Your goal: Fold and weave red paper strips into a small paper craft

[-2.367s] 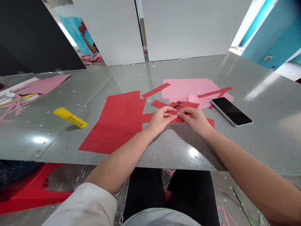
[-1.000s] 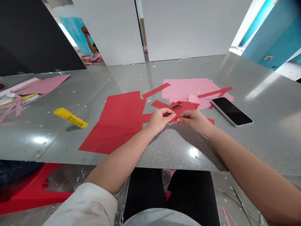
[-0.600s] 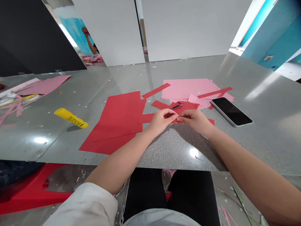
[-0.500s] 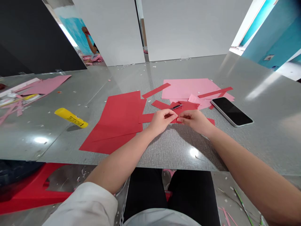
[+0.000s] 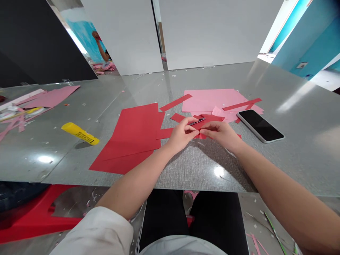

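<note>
My left hand (image 5: 181, 134) and my right hand (image 5: 221, 133) meet at the middle of the grey table (image 5: 186, 166). Both pinch a small piece of red paper (image 5: 199, 135) between their fingertips, just above the tabletop. A black pen (image 5: 198, 121) lies right behind my left fingertips on red offcuts (image 5: 209, 118). Large red sheets (image 5: 132, 136) lie to the left of my left hand.
A black phone (image 5: 259, 125) lies right of my right hand. Pink sheets (image 5: 212, 100) with red strips (image 5: 175, 102) lie behind. A yellow glue stick (image 5: 79, 133) lies at the left, pink scraps (image 5: 32, 102) at the far left. Another person's arm (image 5: 98, 45) shows far back.
My fingers have shifted slightly on the small red piece; my hands stay together in the same spot. Nothing else on the table has moved.
</note>
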`<state>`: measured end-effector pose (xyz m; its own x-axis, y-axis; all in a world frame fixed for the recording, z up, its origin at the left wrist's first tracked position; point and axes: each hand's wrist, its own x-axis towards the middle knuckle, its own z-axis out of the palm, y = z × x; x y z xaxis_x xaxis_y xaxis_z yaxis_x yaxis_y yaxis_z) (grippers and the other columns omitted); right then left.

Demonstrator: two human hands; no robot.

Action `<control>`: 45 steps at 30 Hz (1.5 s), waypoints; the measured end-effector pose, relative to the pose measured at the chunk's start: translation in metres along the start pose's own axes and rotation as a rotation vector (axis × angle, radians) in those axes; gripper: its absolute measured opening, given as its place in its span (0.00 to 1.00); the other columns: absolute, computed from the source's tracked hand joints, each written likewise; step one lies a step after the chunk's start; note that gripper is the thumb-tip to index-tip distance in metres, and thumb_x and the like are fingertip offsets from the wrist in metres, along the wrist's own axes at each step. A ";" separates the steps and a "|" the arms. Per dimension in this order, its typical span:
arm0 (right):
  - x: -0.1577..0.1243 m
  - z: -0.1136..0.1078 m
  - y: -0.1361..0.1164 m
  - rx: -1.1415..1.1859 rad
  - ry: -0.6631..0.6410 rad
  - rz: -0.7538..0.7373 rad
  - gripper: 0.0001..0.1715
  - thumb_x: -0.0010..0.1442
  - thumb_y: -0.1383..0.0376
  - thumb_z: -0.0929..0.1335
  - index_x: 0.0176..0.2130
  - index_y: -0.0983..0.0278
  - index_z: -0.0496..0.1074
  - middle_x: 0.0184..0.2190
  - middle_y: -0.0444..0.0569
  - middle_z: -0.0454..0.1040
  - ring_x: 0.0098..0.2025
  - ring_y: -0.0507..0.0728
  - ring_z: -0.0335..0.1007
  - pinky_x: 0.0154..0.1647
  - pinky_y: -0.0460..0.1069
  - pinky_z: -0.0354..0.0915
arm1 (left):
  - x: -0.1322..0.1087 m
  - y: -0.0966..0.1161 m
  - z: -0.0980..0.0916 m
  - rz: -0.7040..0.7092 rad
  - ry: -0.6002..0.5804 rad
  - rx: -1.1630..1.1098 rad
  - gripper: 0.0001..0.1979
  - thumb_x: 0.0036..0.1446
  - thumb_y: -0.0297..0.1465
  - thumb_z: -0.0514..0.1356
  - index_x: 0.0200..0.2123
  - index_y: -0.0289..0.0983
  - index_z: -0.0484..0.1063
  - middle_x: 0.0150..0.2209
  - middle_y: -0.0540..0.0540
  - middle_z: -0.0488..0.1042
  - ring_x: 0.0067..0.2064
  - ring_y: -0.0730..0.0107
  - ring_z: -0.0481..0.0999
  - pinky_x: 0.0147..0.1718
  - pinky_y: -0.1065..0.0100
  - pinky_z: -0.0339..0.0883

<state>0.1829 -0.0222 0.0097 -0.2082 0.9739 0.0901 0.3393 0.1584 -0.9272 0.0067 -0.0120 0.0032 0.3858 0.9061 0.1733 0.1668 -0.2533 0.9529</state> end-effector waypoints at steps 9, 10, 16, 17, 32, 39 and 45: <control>0.001 0.004 -0.002 -0.106 0.083 -0.044 0.10 0.52 0.60 0.66 0.27 0.64 0.69 0.22 0.43 0.68 0.24 0.49 0.59 0.28 0.48 0.57 | 0.001 -0.001 0.002 0.017 -0.024 0.089 0.14 0.53 0.29 0.56 0.45 0.39 0.64 0.29 0.50 0.74 0.29 0.76 0.69 0.30 0.71 0.60; 0.001 0.005 -0.002 -0.108 0.089 -0.048 0.10 0.53 0.60 0.66 0.27 0.64 0.69 0.22 0.43 0.68 0.24 0.49 0.59 0.28 0.48 0.57 | 0.001 -0.001 0.002 0.016 -0.021 0.095 0.14 0.53 0.29 0.56 0.45 0.39 0.64 0.29 0.50 0.74 0.28 0.76 0.69 0.29 0.72 0.60; 0.001 0.006 -0.003 -0.075 0.106 -0.078 0.09 0.54 0.61 0.65 0.27 0.64 0.67 0.24 0.44 0.68 0.25 0.49 0.59 0.29 0.48 0.57 | 0.001 0.000 0.000 0.063 -0.010 0.148 0.13 0.54 0.26 0.53 0.44 0.39 0.67 0.29 0.50 0.73 0.28 0.76 0.69 0.28 0.72 0.60; 0.001 0.006 -0.003 -0.068 0.105 -0.079 0.09 0.54 0.61 0.65 0.28 0.65 0.67 0.24 0.44 0.68 0.25 0.49 0.59 0.29 0.48 0.57 | 0.001 0.001 0.000 0.074 -0.012 0.157 0.13 0.54 0.26 0.53 0.44 0.39 0.67 0.30 0.50 0.73 0.29 0.76 0.70 0.29 0.72 0.61; -0.003 0.009 -0.008 -0.150 0.145 -0.115 0.10 0.55 0.59 0.64 0.28 0.64 0.67 0.26 0.45 0.70 0.25 0.50 0.62 0.29 0.48 0.59 | 0.006 -0.003 -0.001 0.046 0.064 0.206 0.05 0.52 0.31 0.55 0.29 0.36 0.69 0.30 0.49 0.72 0.31 0.75 0.70 0.34 0.70 0.64; 0.001 0.004 -0.003 -0.139 0.194 -0.122 0.12 0.55 0.57 0.64 0.29 0.64 0.67 0.26 0.46 0.70 0.26 0.50 0.62 0.29 0.48 0.59 | 0.006 -0.003 -0.004 0.059 0.094 0.251 0.04 0.53 0.30 0.54 0.29 0.36 0.67 0.29 0.50 0.71 0.31 0.75 0.69 0.35 0.70 0.63; -0.001 0.002 -0.002 -0.232 0.332 -0.167 0.11 0.56 0.58 0.64 0.30 0.64 0.69 0.26 0.47 0.72 0.27 0.52 0.65 0.29 0.49 0.60 | 0.003 -0.001 -0.005 -0.042 0.104 0.163 0.04 0.55 0.32 0.53 0.32 0.37 0.64 0.25 0.51 0.70 0.25 0.76 0.70 0.25 0.72 0.63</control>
<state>0.1809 -0.0237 0.0104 0.0152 0.9254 0.3787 0.5311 0.3135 -0.7872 0.0030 -0.0070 0.0038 0.2808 0.9451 0.1671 0.3286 -0.2582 0.9085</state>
